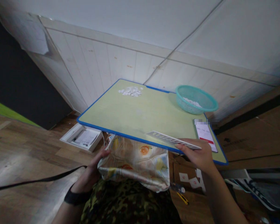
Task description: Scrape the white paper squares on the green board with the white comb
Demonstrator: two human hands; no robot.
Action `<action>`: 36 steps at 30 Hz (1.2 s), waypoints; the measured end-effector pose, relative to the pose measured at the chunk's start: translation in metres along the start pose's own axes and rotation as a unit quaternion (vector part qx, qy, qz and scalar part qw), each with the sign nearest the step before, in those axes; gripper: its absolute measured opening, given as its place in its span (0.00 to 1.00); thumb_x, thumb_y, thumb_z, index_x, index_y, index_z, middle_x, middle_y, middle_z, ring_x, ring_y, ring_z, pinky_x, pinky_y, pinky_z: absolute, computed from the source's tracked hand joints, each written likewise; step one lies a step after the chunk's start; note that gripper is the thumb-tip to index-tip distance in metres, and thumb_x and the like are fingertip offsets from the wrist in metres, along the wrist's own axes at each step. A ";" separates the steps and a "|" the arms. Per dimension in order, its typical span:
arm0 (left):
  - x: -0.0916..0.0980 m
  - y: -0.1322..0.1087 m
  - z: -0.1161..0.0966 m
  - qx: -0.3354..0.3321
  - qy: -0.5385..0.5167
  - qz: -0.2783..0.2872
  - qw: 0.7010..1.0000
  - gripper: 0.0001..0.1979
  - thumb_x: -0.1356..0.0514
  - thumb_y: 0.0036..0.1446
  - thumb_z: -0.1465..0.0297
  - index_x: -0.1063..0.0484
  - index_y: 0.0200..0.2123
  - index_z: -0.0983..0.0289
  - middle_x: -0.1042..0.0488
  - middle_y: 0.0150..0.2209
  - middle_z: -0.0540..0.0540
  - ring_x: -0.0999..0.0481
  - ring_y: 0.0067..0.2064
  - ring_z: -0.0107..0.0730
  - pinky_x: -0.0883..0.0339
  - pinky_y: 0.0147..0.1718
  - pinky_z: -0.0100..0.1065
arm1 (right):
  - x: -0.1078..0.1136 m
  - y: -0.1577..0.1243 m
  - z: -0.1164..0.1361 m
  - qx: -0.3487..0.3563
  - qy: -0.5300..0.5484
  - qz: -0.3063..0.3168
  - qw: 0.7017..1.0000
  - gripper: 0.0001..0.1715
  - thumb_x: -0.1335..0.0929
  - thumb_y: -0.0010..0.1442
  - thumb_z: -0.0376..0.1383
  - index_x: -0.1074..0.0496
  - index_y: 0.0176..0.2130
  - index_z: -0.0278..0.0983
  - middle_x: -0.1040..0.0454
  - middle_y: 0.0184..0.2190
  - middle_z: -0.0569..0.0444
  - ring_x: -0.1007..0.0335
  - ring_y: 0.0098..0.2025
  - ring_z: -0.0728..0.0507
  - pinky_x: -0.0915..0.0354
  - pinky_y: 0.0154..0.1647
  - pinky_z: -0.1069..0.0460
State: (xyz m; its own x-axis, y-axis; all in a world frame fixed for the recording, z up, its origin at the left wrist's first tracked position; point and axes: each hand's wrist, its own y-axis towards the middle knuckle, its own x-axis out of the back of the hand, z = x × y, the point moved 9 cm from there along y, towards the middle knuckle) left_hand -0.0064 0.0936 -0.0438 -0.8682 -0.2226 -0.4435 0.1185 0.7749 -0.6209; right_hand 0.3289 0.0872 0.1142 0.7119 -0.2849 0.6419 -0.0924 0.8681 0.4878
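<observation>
My right hand [198, 154] is closed on one end of a long white strip with a row of slots [163, 137]. The strip lies along the near edge of the small yellow-green table [112, 109] with the blue rim. Below that edge, a fruit-printed cloth [135, 166] spreads over my lap, and my left hand [96, 165] grips its left side; most of those fingers are hidden. Towards the far left of the table lies a heap of small white pieces [131, 91]. More white pieces [192, 102] sit inside a turquoise plastic basket [210, 107] at the far right.
A phone [204, 133] with a timer on its screen lies by the table's right edge. On the floor are an open white box [93, 146], a yellow cutter [183, 198] and several white cards [193, 182]. The wall stands behind the table, and a cardboard box [256, 133] is at right.
</observation>
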 end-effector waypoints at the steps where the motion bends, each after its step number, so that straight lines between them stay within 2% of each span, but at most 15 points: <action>1: -0.002 0.000 0.000 0.001 0.006 0.011 1.000 0.21 0.35 0.52 0.70 0.23 0.50 0.67 0.15 0.37 0.57 0.16 0.37 0.49 0.24 0.33 0.39 | 0.000 -0.002 0.003 0.004 0.008 0.006 1.000 0.06 0.28 0.57 0.37 0.19 0.35 0.42 0.18 0.31 0.54 0.21 0.28 0.42 0.24 0.29 0.49; 6: -0.004 0.002 -0.003 -0.024 0.033 0.023 0.999 0.21 0.36 0.53 0.69 0.24 0.52 0.67 0.15 0.34 0.56 0.16 0.34 0.46 0.25 0.33 0.37 | -0.002 -0.006 0.013 0.012 0.028 0.025 0.999 0.06 0.28 0.57 0.37 0.19 0.37 0.45 0.18 0.31 0.57 0.22 0.27 0.43 0.24 0.28 0.50; 10: -0.008 0.002 -0.002 -0.017 0.032 0.051 0.998 0.23 0.37 0.55 0.68 0.26 0.54 0.66 0.15 0.37 0.56 0.16 0.35 0.45 0.26 0.33 0.36 | 0.000 0.000 0.008 0.001 0.003 -0.018 1.000 0.04 0.27 0.56 0.37 0.19 0.34 0.43 0.18 0.30 0.56 0.21 0.28 0.42 0.24 0.29 0.50; 13: -0.007 0.003 -0.001 -0.020 0.031 0.063 0.997 0.23 0.38 0.57 0.68 0.27 0.56 0.66 0.15 0.35 0.56 0.16 0.35 0.44 0.26 0.33 0.35 | -0.008 0.009 0.001 -0.018 0.003 -0.035 0.999 0.05 0.27 0.56 0.37 0.19 0.34 0.41 0.18 0.33 0.54 0.20 0.32 0.41 0.23 0.32 0.49; 17: -0.003 0.006 -0.001 -0.022 0.033 0.062 0.997 0.25 0.37 0.55 0.67 0.27 0.56 0.67 0.15 0.35 0.56 0.16 0.34 0.46 0.26 0.33 0.37 | -0.021 0.016 0.002 -0.014 0.015 -0.016 1.000 0.06 0.28 0.56 0.37 0.19 0.35 0.39 0.18 0.34 0.53 0.20 0.33 0.41 0.24 0.34 0.49; 20: 0.000 0.005 -0.003 -0.028 0.030 0.055 0.998 0.25 0.36 0.54 0.68 0.26 0.56 0.66 0.15 0.35 0.56 0.17 0.34 0.45 0.26 0.34 0.36 | -0.022 0.015 0.008 0.007 0.020 0.002 1.000 0.06 0.28 0.57 0.36 0.19 0.35 0.38 0.18 0.34 0.53 0.20 0.33 0.41 0.24 0.34 0.50; 26: 0.007 0.001 -0.009 -0.041 0.019 0.005 0.999 0.17 0.34 0.51 0.70 0.20 0.46 0.66 0.15 0.29 0.54 0.17 0.33 0.42 0.27 0.32 0.33 | -0.018 0.003 0.019 0.028 0.029 0.035 0.999 0.08 0.27 0.56 0.33 0.19 0.38 0.40 0.18 0.34 0.55 0.21 0.30 0.44 0.25 0.32 0.52; 32: 0.002 0.000 -0.010 -0.053 0.022 0.033 0.998 0.04 0.34 0.50 0.69 0.18 0.29 0.61 0.17 0.24 0.51 0.19 0.29 0.39 0.28 0.31 0.32 | -0.017 -0.004 0.027 0.055 0.042 0.041 0.997 0.11 0.27 0.56 0.31 0.20 0.40 0.43 0.18 0.35 0.57 0.20 0.31 0.45 0.25 0.33 0.53; 36: 0.002 -0.004 -0.015 -0.070 0.020 0.014 0.997 0.04 0.34 0.49 0.69 0.19 0.24 0.60 0.17 0.25 0.50 0.19 0.29 0.38 0.29 0.31 0.31 | -0.018 0.002 0.017 0.022 0.023 0.006 0.999 0.07 0.27 0.56 0.34 0.19 0.37 0.42 0.18 0.33 0.57 0.21 0.30 0.44 0.25 0.31 0.52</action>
State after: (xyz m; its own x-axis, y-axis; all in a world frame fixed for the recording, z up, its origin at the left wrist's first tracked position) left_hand -0.0161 0.0988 -0.0323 -0.8840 -0.1788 -0.4319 0.0768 0.8559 -0.5114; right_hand 0.3043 0.0878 0.1136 0.7411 -0.2553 0.6209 -0.1314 0.8518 0.5072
